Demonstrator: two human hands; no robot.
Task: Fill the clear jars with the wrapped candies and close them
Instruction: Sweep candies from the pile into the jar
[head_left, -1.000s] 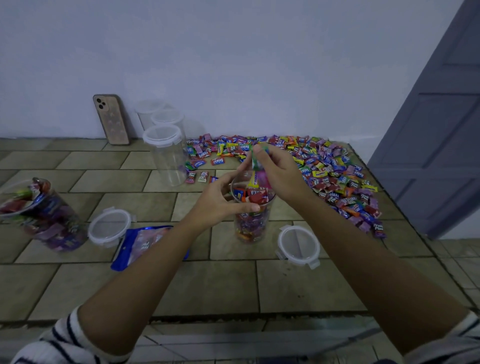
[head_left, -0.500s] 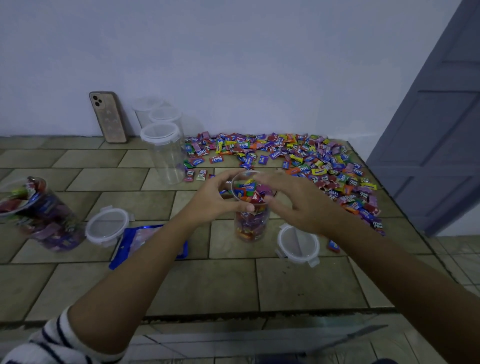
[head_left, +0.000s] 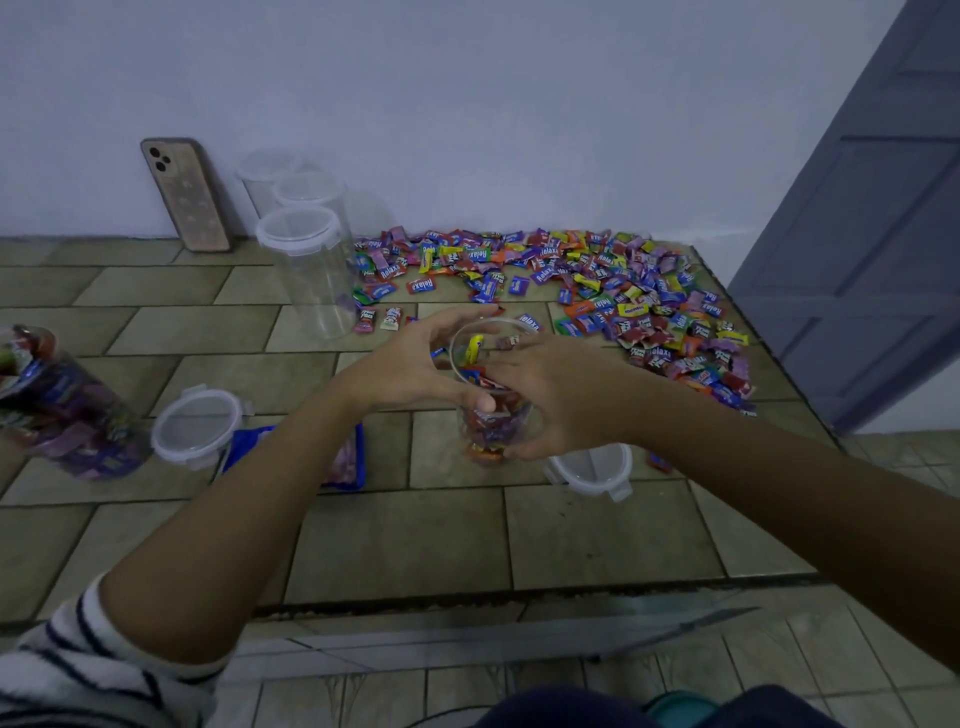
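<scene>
One candy jar (head_left: 491, 428), gripped between left hand (head_left: 410, 369) and right hand (head_left: 556, 400)

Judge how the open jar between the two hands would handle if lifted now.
Probably heavy for its size: the jar looks filled with candies nearly to the rim. Likely to spill if tilted, since its top is open and a lid lies beside it. The smooth clear wall may be slippery; both the left hand and right hand curl round it.

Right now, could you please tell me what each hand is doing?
Left hand: curled round the open candy jar near its rim, holding it.
Right hand: gripping the same jar from the opposite side.
</scene>
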